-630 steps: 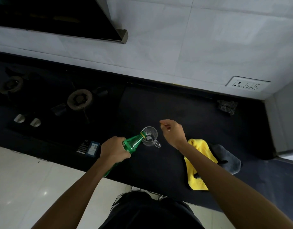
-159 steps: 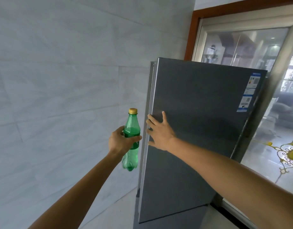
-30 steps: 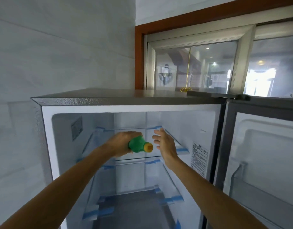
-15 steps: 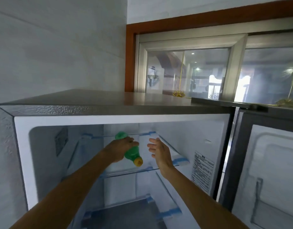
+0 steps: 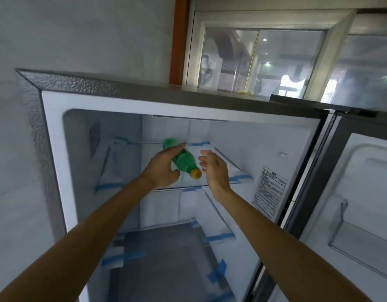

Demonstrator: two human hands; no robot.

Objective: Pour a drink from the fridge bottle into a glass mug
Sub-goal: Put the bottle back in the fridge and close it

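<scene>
Rolling worries us: our left grip (image 5: 163, 168) curls over the green plastic bottle (image 5: 184, 160) lying sideways on the clear glass fridge shelf (image 5: 127, 168), right grip (image 5: 214, 168) spread beside it, and release could send it off.

**A:** Where is there room inside the fridge (image 5: 50, 149)?

**B:** At centre frame, the glass shelf (image 5: 231, 171) is free on both sides, out to the walls. The green bottle (image 5: 184, 161) takes the middle with its cap toward the camera. The left hand (image 5: 163, 167) holds it, and the right hand (image 5: 214, 168) is spread just beside the cap.

**A:** And lower?

**B:** The compartment below the shelf is open and wide enough for an arm, though both forearms cross its mouth. The door (image 5: 362, 182) stands open at the right edge, off the opening.
</scene>
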